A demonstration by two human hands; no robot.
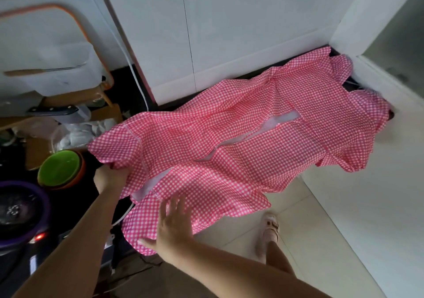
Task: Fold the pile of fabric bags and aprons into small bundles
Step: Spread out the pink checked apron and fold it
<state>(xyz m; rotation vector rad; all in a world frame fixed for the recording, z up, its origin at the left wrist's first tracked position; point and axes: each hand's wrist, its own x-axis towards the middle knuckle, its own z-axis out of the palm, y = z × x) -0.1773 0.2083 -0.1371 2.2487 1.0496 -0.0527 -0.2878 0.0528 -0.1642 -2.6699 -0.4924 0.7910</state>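
Items I am logging, left to right:
- One purple basin [47,203], sitting at the far left.
- Two bowls nesting: one green bowl [60,168] inside one orange bowl [68,185].
- One black-handled knife [52,110], lying behind them.
- One left hand [110,175], grasping the apron's left hem.
- One pink checked apron [241,141], lying spread across the dark tabletop [121,79], with its far end bunching against the white wall.
- One right hand [174,224], released, its fingers spreading over the near hem.
- One sandalled foot [270,226], standing on the tiled floor.
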